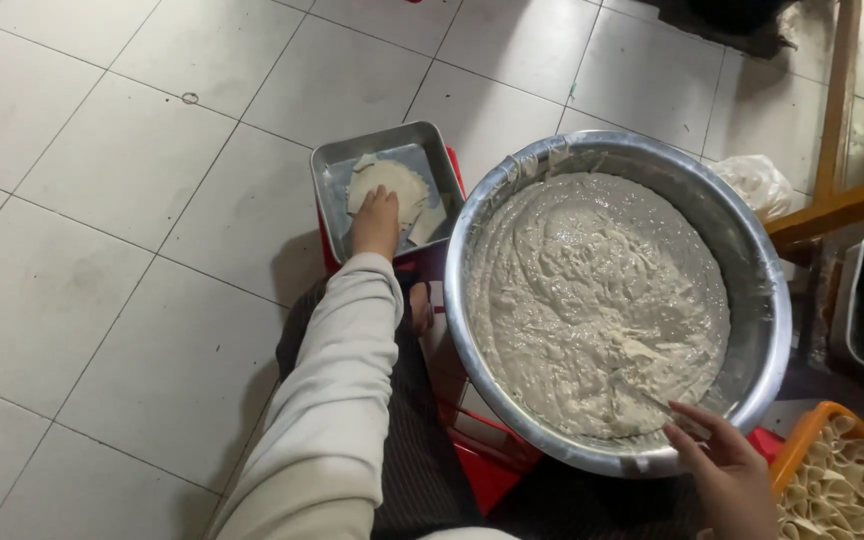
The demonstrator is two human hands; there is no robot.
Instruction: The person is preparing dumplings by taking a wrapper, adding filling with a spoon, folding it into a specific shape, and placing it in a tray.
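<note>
While a big steel bowl (764, 300) brims with pale filling (592, 300), small tray (337, 165) holds round wrappers (387, 180) — left hand (376, 222) pressing flat on them, right hand (722, 470) pinching a thin stick (657, 402) — orange basket (802, 435) of folded dumplings (842, 490).

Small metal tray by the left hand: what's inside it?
The tray holds a round pale wrapper and a few dough scraps. The left hand presses on the wrapper and covers its near edge, so anything beneath stays hidden.

Pale tiled floor, seen from above.
Large square grey-white floor tiles (102, 170) with dark grout lines; orange-brown wooden frame (837, 110) at right.
</note>
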